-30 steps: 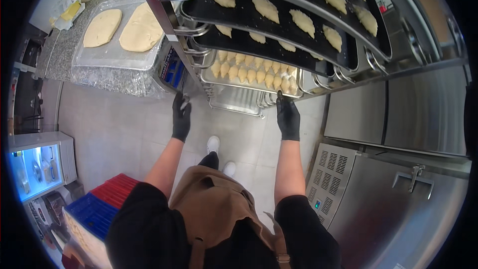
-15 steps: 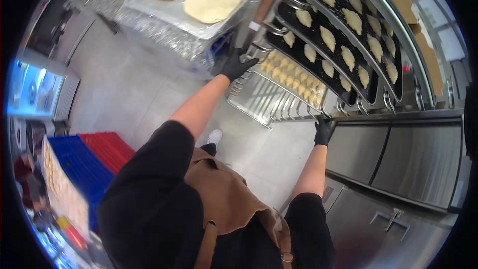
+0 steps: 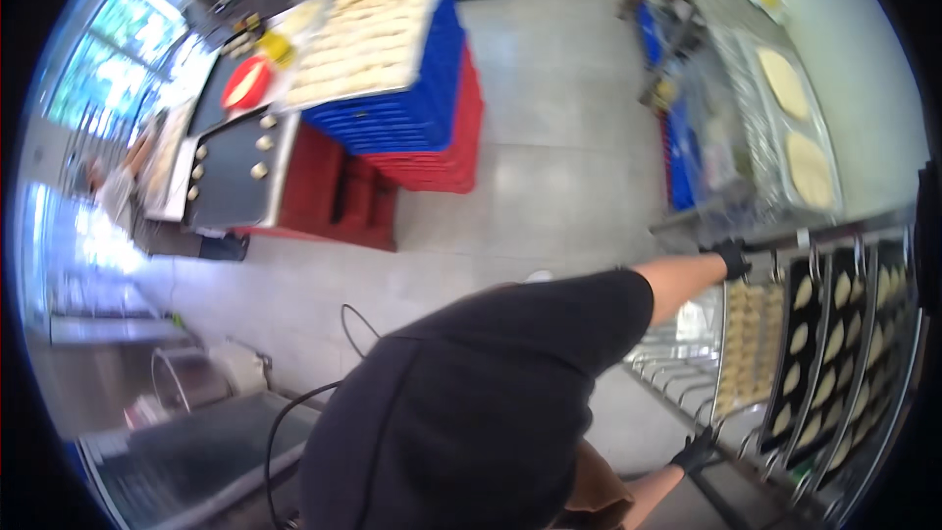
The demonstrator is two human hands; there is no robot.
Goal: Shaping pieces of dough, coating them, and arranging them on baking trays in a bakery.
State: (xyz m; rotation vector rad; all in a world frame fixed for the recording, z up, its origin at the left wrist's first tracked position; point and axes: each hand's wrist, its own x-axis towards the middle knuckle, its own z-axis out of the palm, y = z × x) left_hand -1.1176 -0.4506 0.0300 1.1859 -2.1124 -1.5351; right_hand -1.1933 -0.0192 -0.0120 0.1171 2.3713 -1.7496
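Note:
My gloved left hand [image 3: 731, 260] is closed on the far upright of a metal tray rack [image 3: 834, 228]. My gloved right hand [image 3: 695, 451] grips the near upright of the same rack, its fingers partly hidden. Between and beyond my hands, a light tray [image 3: 726, 334] holds rows of small shaped dough pieces. Farther right sit several black trays [image 3: 810, 358] with pale, pointed dough pieces spaced apart on them. Wire runners at the rack's left part carry no tray.
A wrapped worktable [image 3: 751, 128] with two flat dough sheets stands at the far right. Left of centre, blue crates [image 3: 392, 123] on red ones bear a dough-filled tray. A table with a black tray [image 3: 235, 162] is farther left. Two other people work there.
My view has swung far to the left, so the rack now appears at the right edge. Crates, the left table and the other people have come into sight. Both hands stay on the rack.

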